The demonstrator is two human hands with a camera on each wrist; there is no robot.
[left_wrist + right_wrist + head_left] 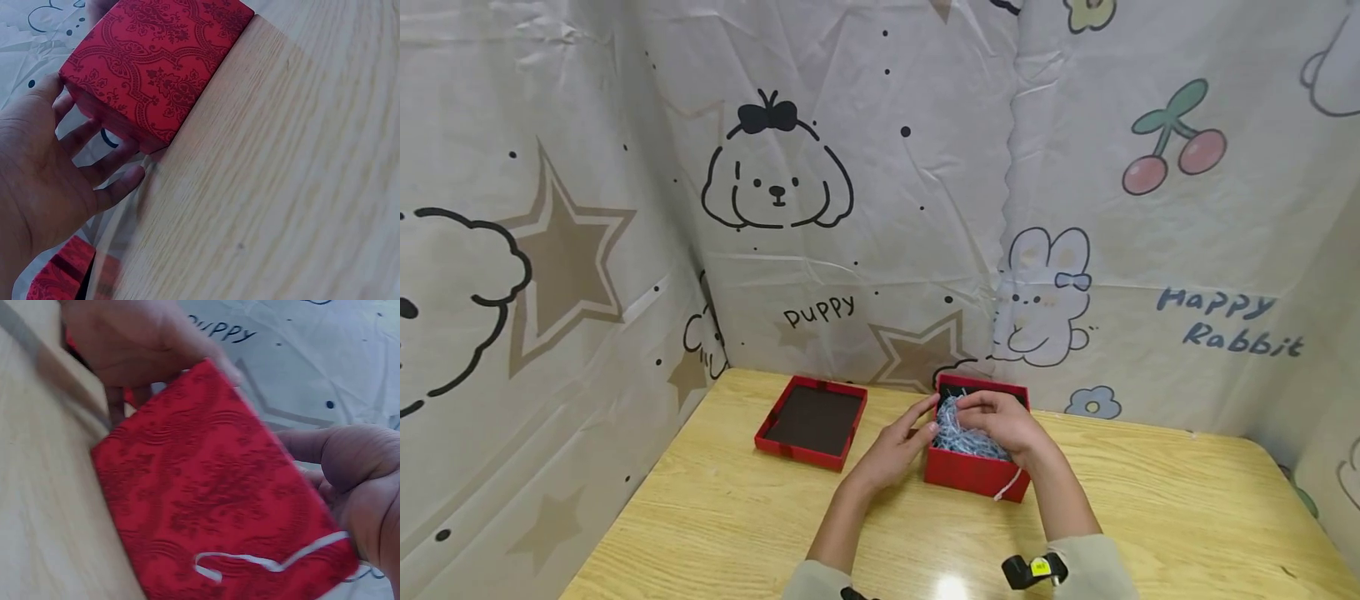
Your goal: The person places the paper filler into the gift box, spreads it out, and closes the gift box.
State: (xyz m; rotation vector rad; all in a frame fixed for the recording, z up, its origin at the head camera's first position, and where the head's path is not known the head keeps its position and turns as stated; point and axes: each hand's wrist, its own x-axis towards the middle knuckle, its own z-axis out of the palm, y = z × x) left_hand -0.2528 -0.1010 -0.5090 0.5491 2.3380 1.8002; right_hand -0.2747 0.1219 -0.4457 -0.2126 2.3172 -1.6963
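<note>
A red patterned box (973, 475) stands on the table, filled with pale blue shredded paper (958, 433). My left hand (887, 454) rests against its left side, fingers spread and thumb near the top edge; in the left wrist view, that hand (59, 165) touches the box's side (156, 56). Over the opening, my right hand (1003, 425) bends its fingers down to the shredded paper. Those fingertips are partly hidden, and I cannot tell whether they pinch anything. A thin white cord (250, 559) hangs over the box's front near the right wrist.
To the left of the box, a red lid (808, 457) with a dark inside lies upturned on the wooden table (715, 517). A printed cloth (865, 250) hangs behind and along the left side. The table's rear edge runs close behind the box and lid.
</note>
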